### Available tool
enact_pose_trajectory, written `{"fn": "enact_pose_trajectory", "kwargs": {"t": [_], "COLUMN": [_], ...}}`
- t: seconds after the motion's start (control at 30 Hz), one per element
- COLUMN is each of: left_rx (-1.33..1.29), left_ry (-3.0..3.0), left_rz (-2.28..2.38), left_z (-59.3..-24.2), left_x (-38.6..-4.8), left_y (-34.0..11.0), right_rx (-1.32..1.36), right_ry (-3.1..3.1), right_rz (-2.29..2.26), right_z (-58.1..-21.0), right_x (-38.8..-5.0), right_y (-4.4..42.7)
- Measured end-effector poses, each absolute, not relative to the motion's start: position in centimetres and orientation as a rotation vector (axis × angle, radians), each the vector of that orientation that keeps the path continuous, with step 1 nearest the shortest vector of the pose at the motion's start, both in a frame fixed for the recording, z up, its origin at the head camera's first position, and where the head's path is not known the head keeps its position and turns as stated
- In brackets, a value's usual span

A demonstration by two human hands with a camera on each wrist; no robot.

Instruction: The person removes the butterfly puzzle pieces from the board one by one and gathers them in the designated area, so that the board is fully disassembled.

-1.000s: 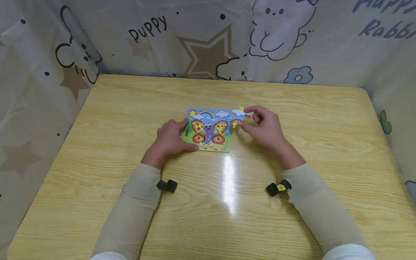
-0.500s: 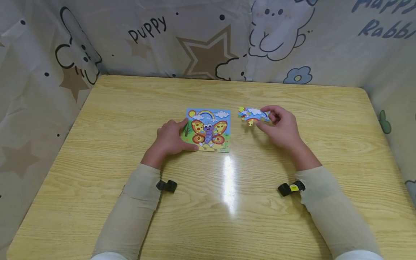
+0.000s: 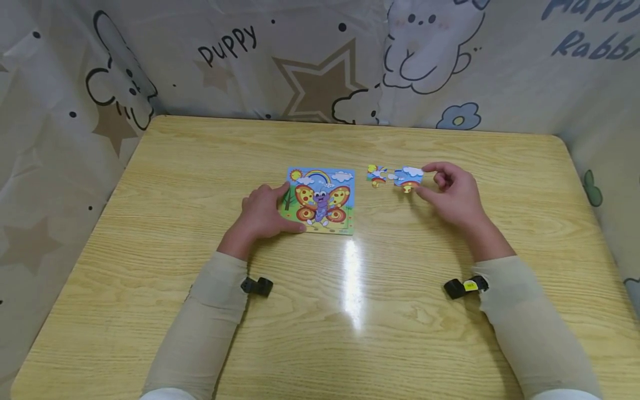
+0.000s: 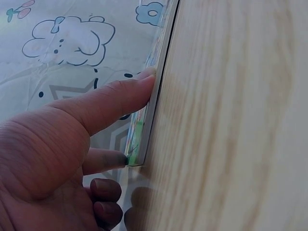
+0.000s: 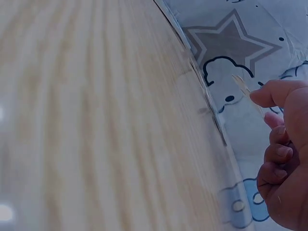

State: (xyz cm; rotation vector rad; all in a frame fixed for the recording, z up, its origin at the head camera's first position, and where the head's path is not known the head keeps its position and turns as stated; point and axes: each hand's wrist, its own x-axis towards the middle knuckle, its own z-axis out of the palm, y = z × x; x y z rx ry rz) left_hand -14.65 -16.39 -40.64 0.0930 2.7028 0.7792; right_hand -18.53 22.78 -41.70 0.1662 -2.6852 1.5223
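A square butterfly puzzle board [image 3: 320, 200] lies flat on the table, its picture facing up. The left hand [image 3: 263, 211] grips its left side, with thumb at the lower edge and a finger at the upper left; the left wrist view shows the hand [image 4: 53, 159] against the board's edge [image 4: 148, 115]. To the right of the board, the right hand [image 3: 452, 194] pinches a blue puzzle piece [image 3: 409, 176] with a white cloud. In the right wrist view that piece [image 5: 245, 91] is seen thin and tilted above the table. Several small pieces [image 3: 377, 174] lie between board and right hand.
The wooden table [image 3: 320, 344] reaches to a fabric backdrop [image 3: 185, 83] printed with stars and cartoon animals. A black wrist camera [image 3: 257, 286] sits at the left cuff and another [image 3: 465, 286] at the right cuff.
The right hand has moved to the right, away from the board, with the cloud piece in its fingers; the smaller pieces beside the board have come into fuller view. The left hand has stayed in place.
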Motion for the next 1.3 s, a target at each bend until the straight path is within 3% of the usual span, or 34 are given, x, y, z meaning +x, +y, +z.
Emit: {"fn": "enact_pose_trajectory", "kwargs": {"t": [1.3], "left_rx": [0.082], "left_ry": [2.665], "left_rz": [0.799], "left_z": [-40.6], "left_x": [-14.6], "left_y": [-16.4], "right_rx": [0.183], "right_ry": [-2.961], "right_rz": [1.27], "right_z": [-42.5], "right_x": [-20.2], "right_y": [28.1]}}
